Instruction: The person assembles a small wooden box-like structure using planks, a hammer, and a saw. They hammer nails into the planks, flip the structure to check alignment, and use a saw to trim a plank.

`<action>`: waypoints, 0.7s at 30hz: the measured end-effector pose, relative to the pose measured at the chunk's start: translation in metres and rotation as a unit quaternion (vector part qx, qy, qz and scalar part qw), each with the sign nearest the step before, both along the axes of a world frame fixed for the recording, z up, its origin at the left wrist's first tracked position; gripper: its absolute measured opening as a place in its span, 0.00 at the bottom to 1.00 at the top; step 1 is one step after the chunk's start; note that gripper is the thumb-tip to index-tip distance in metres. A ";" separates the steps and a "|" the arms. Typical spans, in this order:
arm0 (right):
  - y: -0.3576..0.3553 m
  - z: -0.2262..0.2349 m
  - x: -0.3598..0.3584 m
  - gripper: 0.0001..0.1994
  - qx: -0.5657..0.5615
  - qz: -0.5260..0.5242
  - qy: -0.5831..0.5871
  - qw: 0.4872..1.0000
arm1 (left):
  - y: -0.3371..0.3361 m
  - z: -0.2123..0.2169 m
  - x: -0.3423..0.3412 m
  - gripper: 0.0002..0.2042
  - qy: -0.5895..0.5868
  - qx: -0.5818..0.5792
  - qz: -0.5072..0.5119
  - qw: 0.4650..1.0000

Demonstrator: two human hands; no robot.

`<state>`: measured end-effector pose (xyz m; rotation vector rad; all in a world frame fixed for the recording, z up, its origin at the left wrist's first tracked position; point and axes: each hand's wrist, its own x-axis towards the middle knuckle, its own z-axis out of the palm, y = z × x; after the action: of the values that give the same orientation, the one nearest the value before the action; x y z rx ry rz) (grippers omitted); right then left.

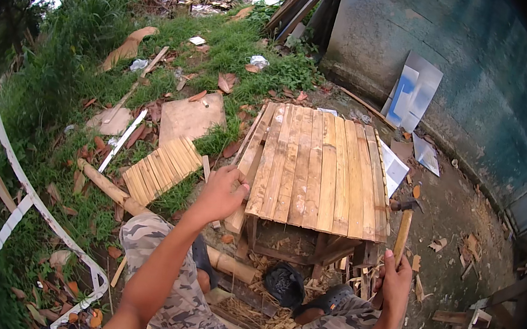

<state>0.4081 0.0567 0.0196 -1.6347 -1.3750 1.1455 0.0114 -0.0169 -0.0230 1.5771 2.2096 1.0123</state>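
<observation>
Left hand (224, 191) curls beside the left edge of the slatted tabletop (305, 169) straight ahead, whether holding anything I cannot tell; right hand (396, 280) grips the hammer (402, 233) low, seemingly for leverage.

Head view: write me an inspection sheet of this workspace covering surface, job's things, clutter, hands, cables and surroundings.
Surface: slatted wooden tabletop, light strips laid side by side, with darker stains on some.
Job's things: hammer, upright beside the tabletop's right front corner.
Clutter: row of short wooden pieces and bamboo pole on the ground at left; black container and shavings between the feet.
Left hand: curled at the tabletop's left edge; whether it holds anything is unclear.
Right hand: closed around the hammer's handle.
Cables: nothing seen.
Surroundings: grass left and beyond; blue-green wall right.
</observation>
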 end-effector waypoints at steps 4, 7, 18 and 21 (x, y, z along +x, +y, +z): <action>0.000 -0.001 0.001 0.15 -0.005 -0.002 0.002 1.000 | 0.018 0.016 -0.014 0.12 -0.156 -0.075 0.006 0.985; 0.000 -0.002 0.002 0.15 -0.001 0.005 -0.014 1.000 | 0.036 0.017 -0.029 0.13 -0.181 -0.080 0.010 0.980; -0.001 -0.007 0.002 0.16 0.002 0.000 -0.033 0.999 | 0.079 -0.038 -0.038 0.15 -0.221 0.021 0.081 0.972; -0.001 -0.008 0.001 0.16 -0.003 -0.003 -0.037 0.999 | 0.085 -0.047 -0.037 0.16 -0.172 0.041 0.092 0.980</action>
<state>0.4095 0.0554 0.0113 -1.7001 -1.4121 1.0965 -0.0253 0.0679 -0.0701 1.1353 2.1181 1.3310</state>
